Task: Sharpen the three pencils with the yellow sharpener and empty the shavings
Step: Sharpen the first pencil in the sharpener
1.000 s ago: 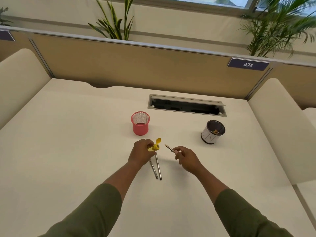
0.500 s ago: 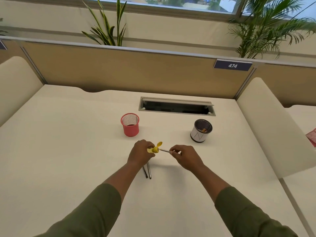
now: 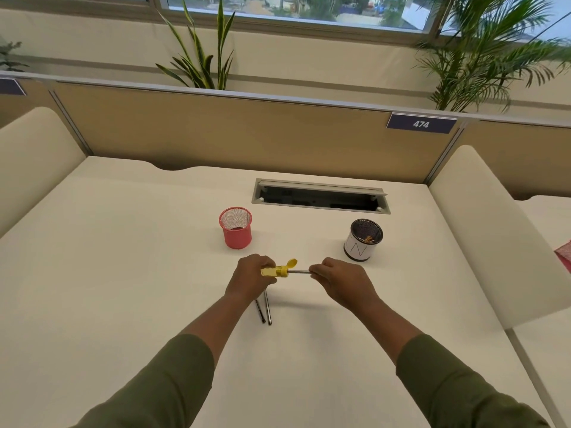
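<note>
My left hand [image 3: 251,278] grips the yellow sharpener [image 3: 276,270], which lies sideways with its lid flipped open. My right hand [image 3: 339,282] pinches a dark pencil [image 3: 299,272] whose tip is inside the sharpener's opening. Two more dark pencils [image 3: 265,311] lie side by side on the white desk [image 3: 123,288], partly hidden under my left hand.
A pink mesh cup [image 3: 236,227] stands behind my left hand. A white-and-black cup [image 3: 362,240] with shavings inside stands to the right of my right hand. An open cable slot [image 3: 320,198] lies farther back, and cream dividers flank the desk.
My right hand moved the pencil left until its tip went into the sharpener. The sharpener has turned from upright to sideways in my left hand.
</note>
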